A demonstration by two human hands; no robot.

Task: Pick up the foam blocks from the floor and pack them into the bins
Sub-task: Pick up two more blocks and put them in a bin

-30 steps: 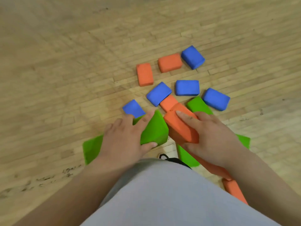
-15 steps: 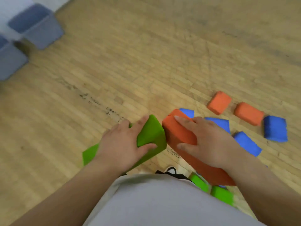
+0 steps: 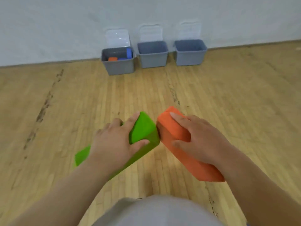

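Foam blocks in both hands, up off the floor (image 3: 228, 103)! Your left hand (image 3: 112, 141) grips the long green block (image 3: 143, 128) from above, index finger laid along its top edge and thumb clamped on the near face, with the tail of the block poking out behind your wrist. Your right hand (image 3: 200, 141) wraps the long orange block (image 3: 193, 165) the same way, fingers over the top and thumb pressed into the side. The two front ends meet just between your hands, so the blocks form a V pointing forward. One block per hand looks like a way to carry two in a single trip, and the squeeze from above suits soft, light foam.

Well ahead of your hands, three grey bins sit in a row against the wall. Their clear lids (image 3: 117, 38) are tipped back upright, so every mouth is open to drop into. The left bin (image 3: 118, 66), out beyond your left hand, already shows a small orange block (image 3: 112, 59) and a blue block (image 3: 129, 53) inside. The middle bin (image 3: 153, 61), straight beyond the gap between your hands, and the right bin (image 3: 189, 58), beyond your right hand, show nothing inside from this angle. These long blocks will likely need to go in on end or at a slant.
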